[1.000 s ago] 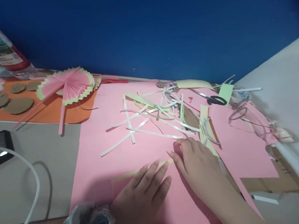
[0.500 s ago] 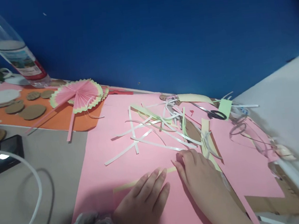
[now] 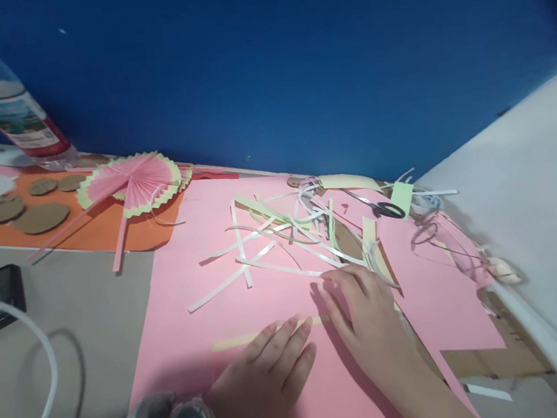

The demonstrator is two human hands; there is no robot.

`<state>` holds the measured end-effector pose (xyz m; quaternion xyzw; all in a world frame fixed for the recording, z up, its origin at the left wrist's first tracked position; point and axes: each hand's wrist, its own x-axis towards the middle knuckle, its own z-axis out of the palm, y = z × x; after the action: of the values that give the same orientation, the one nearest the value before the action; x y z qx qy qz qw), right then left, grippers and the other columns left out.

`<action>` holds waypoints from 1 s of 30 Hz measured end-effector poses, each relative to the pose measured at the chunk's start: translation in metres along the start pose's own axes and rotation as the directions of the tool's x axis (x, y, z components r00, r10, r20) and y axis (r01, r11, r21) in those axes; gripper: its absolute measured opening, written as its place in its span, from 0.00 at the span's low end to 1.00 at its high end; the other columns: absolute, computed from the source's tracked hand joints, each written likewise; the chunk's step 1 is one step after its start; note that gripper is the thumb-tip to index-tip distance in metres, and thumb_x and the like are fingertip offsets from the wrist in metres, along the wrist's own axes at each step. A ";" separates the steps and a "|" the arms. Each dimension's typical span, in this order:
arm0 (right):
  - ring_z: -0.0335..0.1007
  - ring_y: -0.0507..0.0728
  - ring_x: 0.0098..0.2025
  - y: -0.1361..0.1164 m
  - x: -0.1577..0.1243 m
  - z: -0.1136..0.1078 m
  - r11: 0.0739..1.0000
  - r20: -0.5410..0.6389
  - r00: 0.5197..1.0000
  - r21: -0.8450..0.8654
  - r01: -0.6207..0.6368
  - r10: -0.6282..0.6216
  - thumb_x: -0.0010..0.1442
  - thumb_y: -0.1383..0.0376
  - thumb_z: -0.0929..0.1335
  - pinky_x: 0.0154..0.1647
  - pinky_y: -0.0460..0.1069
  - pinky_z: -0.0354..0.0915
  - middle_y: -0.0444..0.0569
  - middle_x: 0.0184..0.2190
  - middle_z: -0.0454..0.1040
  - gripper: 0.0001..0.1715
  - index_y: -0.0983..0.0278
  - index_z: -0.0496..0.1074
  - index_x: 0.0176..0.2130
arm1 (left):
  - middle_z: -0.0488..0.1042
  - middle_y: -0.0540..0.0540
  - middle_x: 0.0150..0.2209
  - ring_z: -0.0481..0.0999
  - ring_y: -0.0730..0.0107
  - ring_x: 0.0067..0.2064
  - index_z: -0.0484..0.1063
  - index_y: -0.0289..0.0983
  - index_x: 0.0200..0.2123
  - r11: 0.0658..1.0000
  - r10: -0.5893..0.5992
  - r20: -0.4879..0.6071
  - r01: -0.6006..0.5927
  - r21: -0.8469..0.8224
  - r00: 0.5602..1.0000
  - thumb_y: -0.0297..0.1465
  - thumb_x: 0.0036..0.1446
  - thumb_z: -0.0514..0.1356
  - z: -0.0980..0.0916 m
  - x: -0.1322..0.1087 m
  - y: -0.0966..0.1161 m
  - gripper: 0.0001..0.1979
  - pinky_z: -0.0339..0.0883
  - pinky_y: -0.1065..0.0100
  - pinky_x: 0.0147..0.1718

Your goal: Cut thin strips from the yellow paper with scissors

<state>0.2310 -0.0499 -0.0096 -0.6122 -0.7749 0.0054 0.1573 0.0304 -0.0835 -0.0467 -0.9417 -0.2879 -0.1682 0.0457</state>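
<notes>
My left hand (image 3: 269,371) lies flat on the pink paper (image 3: 263,306), fingers stretched out. Under its fingertips runs a thin pale yellow strip (image 3: 233,341), showing on both sides of the hand. Just right of the strip's end, my right hand (image 3: 364,309) hovers or rests lightly with thumb and fingers apart, nothing visible between them. Its fingertips are by the end of a white paper strip (image 3: 284,267); whether they touch it I cannot tell. Beyond lies a loose tangle of white and green strips (image 3: 304,223).
Scissors (image 3: 381,209) lie at the back right near a green paper piece (image 3: 402,198). Pink pleated paper fans (image 3: 145,179), cardboard discs (image 3: 43,217) and a plastic bottle (image 3: 24,122) are at left. A phone (image 3: 1,295) and white cable (image 3: 49,389) sit nearer. A blue wall stands behind.
My right hand has lifted from the yellow strip's right end and moved slightly up, its fingers spreading. My left hand stays on the strip. The whole view has shifted a little.
</notes>
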 end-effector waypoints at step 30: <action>0.68 0.63 0.44 -0.005 0.062 -0.021 0.990 0.082 0.986 0.007 0.144 -0.144 0.66 0.69 0.60 0.46 0.57 0.62 0.53 0.40 0.73 0.10 0.64 0.69 0.41 | 0.51 0.32 0.68 0.50 0.48 0.68 0.54 0.26 0.64 0.969 0.041 0.120 -0.010 -0.247 0.992 0.50 0.62 0.45 0.008 -0.007 -0.005 0.38 0.37 0.54 0.63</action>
<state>0.2186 0.0042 0.0261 -0.5539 -0.8229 0.0196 0.1254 0.0245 -0.0818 -0.0566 -0.9524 -0.2549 -0.1430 -0.0873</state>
